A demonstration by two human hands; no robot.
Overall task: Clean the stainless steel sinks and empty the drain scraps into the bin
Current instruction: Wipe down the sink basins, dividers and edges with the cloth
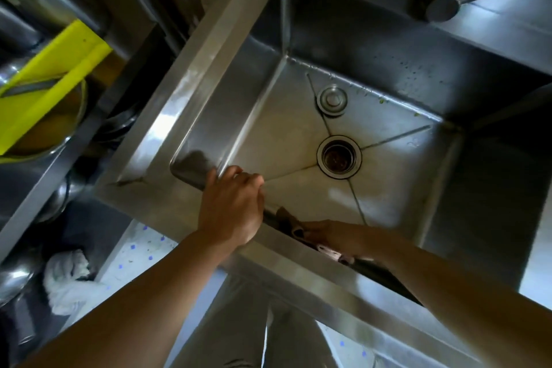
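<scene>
My left hand point(231, 206) rests on the near rim of the sink point(167, 131), close to its near-left corner, fingers curled over the edge and gripping it as a brace. My right hand point(334, 237) reaches below that same rim and presses a cloth point(294, 222) against the near inner wall; the fingers appear wrapped round the cloth, though the rim hides part of them. The drain point(339, 157) sits open at the middle of the basin floor, with dark scraps visible inside it, and so is not yet emptied. The stopper point(332, 100) lies loose on the floor just behind the drain, toward the far-left corner. Small green flecks cling along the far wall. Risks, as I judge them: a wide sweep of the cloth could push the flecks and loosened grime down the open drain rather than toward the bin; the cloth could knock the stopper; wet steel could let my bracing hand slip off the rim. The tap point(442, 7) overhangs the far-right corner, so room is tight there. The basin floor between drain and near wall offers free room for wiping. Beside the sink's left edge stand pots and a yellow board point(44, 78), close enough to catch an elbow.
</scene>
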